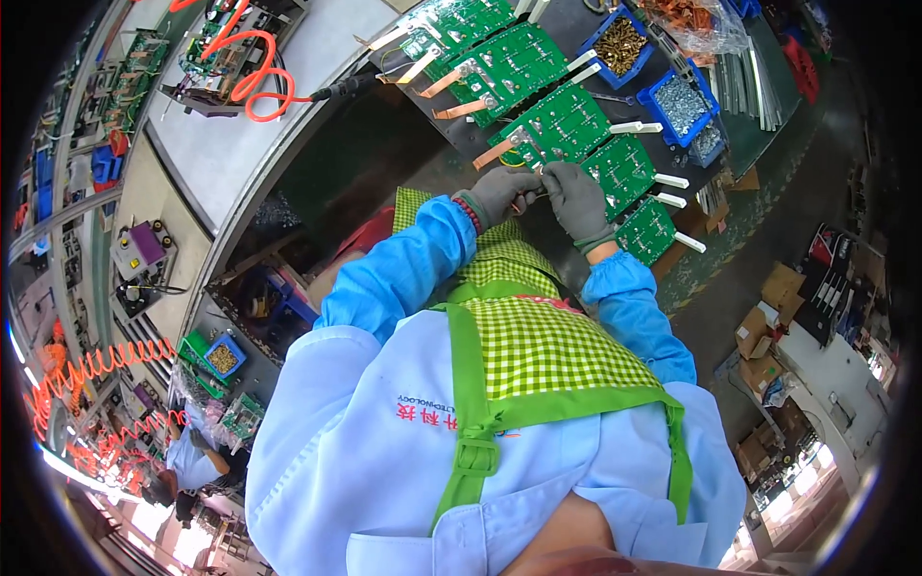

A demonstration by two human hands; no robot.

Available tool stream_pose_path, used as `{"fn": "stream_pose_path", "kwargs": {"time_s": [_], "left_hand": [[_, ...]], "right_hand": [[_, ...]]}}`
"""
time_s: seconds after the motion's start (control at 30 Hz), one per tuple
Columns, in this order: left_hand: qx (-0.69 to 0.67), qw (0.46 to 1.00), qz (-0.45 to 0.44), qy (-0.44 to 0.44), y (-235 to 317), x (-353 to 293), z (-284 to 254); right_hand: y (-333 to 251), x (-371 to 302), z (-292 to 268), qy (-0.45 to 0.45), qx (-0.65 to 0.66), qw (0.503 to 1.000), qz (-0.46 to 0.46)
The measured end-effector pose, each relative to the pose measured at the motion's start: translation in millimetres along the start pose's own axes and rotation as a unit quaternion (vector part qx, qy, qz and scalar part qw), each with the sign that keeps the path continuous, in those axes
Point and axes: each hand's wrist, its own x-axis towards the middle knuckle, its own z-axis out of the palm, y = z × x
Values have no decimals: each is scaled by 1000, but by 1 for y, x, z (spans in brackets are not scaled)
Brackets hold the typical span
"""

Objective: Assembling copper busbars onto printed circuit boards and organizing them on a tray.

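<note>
My left hand, in a grey glove, is closed with its fingertips pinched together at the near edge of the workbench. Beside it, my right hand, gloved alike, is closed too, and its fingertips meet those of the left. Whatever is between the fingers is small and mostly hidden; a coppery bit shows by the left fingers. Just beyond the hands lies a green circuit board with a bent copper strip at its left end. Another green circuit board lies next to my right hand, partly covered by it.
More green boards continue the row, with white posts at their right ends. Beyond them stand a blue bin of brass-coloured fasteners and a blue bin of silver fasteners. An orange coiled hose hangs at the upper left.
</note>
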Motion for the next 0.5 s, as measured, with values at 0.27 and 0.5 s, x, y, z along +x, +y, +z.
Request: {"fn": "stream_pose_path", "kwargs": {"time_s": [0.27, 0.5], "left_hand": [[-4, 1000, 7, -16, -2, 2, -6], [308, 934, 179, -19, -5, 3, -11]], "right_hand": [[-2, -2, 2, 10, 0, 1000, -13], [2, 4, 2, -33, -28, 998, -38]]}}
